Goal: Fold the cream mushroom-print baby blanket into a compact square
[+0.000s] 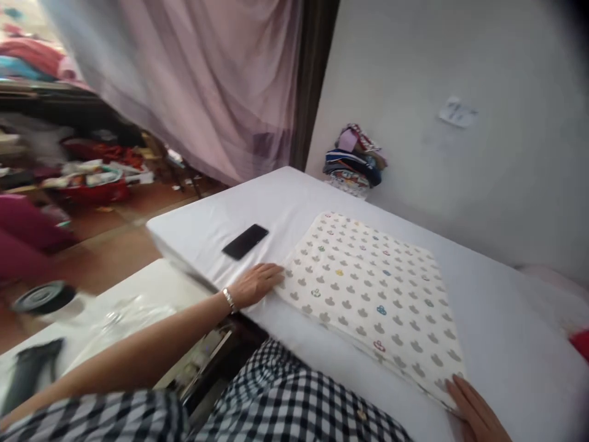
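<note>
A pale wall [437, 184] takes up the far side of the room, with a sheer pinkish curtain [221, 80] hanging next to it. Below stretches the white-covered tabletop [497, 307], the person's checked clothing [299, 399] close to its near edge. Spread flat on it lies a white cloth [363, 288], printed with rows of grey shapes and a few coloured ones. A pile of clothes [352, 162] sits by the wall, near the far edge. The left hand [256, 283] lies palm down, fingers stretched and close together, at the cloth's near left corner. The right hand [481, 414], partly out of sight, has straight fingers at the near right corner; I can't tell whether it's pinching. A black phone [245, 241] lies just beyond the left hand, whose wrist wears a silvery bracelet [229, 299].
</note>
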{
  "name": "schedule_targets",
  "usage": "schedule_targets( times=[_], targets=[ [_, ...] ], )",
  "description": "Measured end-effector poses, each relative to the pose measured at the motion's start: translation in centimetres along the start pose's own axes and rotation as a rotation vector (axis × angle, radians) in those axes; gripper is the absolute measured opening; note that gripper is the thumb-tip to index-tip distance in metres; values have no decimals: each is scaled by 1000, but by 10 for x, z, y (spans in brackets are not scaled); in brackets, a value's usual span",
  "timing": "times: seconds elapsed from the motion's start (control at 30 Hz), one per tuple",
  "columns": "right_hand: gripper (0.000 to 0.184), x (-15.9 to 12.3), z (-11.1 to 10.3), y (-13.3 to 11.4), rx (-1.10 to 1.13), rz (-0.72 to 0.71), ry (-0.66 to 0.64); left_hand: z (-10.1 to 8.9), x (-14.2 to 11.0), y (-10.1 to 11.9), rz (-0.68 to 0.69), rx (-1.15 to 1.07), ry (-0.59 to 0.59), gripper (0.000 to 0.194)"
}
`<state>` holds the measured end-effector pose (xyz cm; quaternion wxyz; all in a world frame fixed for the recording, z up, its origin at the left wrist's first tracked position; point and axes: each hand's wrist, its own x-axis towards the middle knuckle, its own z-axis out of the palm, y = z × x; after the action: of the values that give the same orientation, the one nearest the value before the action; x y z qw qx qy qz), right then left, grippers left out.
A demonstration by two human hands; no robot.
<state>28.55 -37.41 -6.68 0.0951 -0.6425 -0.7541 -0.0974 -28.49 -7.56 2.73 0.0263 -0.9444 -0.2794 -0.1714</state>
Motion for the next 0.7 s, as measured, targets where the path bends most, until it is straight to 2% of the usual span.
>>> schedule_targets(
  times=[0.1,0.23,0.3,0.4,0.57,0.7],
  targets=[
    [54,11,0,-12,-57,77,38,5,2,-4,31,6,18,44],
    [56,22,2,-22,-54,181,50,9,6,-10,64,27,25,55],
    [55,27,-1,-26,-35,228,51,9,9,-12,57,15,35,56],
    [48,33,-15,-31,22,264,51,4,15,-16,82,-21,72,46],
    [43,28,-62,-49,120,241,60,-26,15,-16,148,-72,149,37],
    [39,4,-90,-59,250,340,-50,-58,1,-12,82,-165,145,39]
  ],
)
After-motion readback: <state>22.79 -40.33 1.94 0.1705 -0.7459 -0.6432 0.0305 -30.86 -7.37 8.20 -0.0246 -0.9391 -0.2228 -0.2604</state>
